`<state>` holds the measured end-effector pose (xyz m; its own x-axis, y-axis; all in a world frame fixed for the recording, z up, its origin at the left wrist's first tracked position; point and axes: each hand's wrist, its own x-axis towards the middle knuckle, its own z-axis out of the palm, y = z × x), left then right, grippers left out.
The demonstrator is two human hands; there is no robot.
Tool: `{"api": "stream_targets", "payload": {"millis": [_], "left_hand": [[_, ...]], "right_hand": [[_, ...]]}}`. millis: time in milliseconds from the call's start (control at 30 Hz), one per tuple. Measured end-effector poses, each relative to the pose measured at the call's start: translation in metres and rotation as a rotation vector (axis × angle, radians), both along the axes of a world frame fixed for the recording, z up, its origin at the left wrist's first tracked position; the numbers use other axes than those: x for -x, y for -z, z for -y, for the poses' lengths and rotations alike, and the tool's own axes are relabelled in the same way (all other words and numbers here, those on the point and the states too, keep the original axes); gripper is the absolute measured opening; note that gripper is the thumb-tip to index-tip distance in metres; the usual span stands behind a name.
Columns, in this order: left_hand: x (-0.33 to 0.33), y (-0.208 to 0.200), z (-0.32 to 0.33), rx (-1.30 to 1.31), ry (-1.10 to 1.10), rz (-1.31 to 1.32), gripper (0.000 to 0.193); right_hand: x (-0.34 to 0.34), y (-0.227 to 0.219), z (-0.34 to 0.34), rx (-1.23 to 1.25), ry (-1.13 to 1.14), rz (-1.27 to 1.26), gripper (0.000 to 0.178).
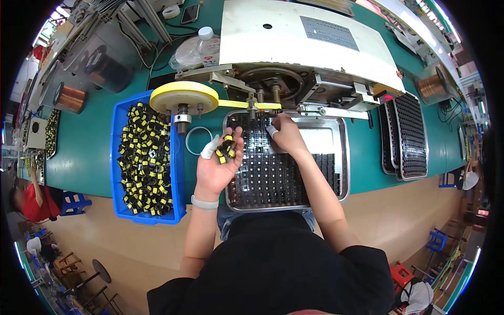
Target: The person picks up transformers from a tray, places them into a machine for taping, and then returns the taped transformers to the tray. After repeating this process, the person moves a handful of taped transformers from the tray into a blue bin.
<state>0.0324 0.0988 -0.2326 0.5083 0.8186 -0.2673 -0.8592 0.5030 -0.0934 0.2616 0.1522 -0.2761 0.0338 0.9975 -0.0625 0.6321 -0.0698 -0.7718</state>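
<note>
My left hand [211,170] is turned palm up, its fingers curled round several small black coil bobbins [226,149] wrapped in yellow tape. White covers show on a finger of each hand. My right hand [287,135] reaches up to the taping machine's head, fingers closed just below the end of the yellow tape strip [236,104]; what they hold is hidden. Beneath both hands lies a metal tray [344,157] with rows of black bobbins [268,181]. Left of my left hand, a blue bin [181,202] holds a heap of yellow-taped bobbins [146,157].
The white machine body [273,37] spans the back, with a yellow tape roll [184,95] on its left. A pale ring [199,140] lies beside the bin. Stacked trays of black parts [412,136] stand right. A plastic bottle [207,44] and copper wire spools [69,98] sit back left.
</note>
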Motion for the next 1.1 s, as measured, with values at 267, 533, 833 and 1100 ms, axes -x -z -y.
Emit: {"api": "stream_targets", "payload": {"millis": [267,533,833,1100], "left_hand": [[-0.028,0.001,-0.037,-0.067,0.084,-0.121,0.038],[-0.053,-0.001,-0.061,0.027,0.163,-0.224,0.03],[-0.064,0.015,-0.041,0.041,0.415,0.178,0.032],[0.006,-0.037,0.029,0.117,0.086,0.024,0.026]], "right_hand": [[0.004,-0.019,-0.002,0.085,-0.138,0.051,0.041],[0.004,-0.032,0.003,0.214,-0.041,0.069,0.038],[0.009,-0.002,0.0,0.108,0.099,-0.163,0.035],[0.017,-0.047,0.045,-0.342,0.036,-0.232,0.044]]}}
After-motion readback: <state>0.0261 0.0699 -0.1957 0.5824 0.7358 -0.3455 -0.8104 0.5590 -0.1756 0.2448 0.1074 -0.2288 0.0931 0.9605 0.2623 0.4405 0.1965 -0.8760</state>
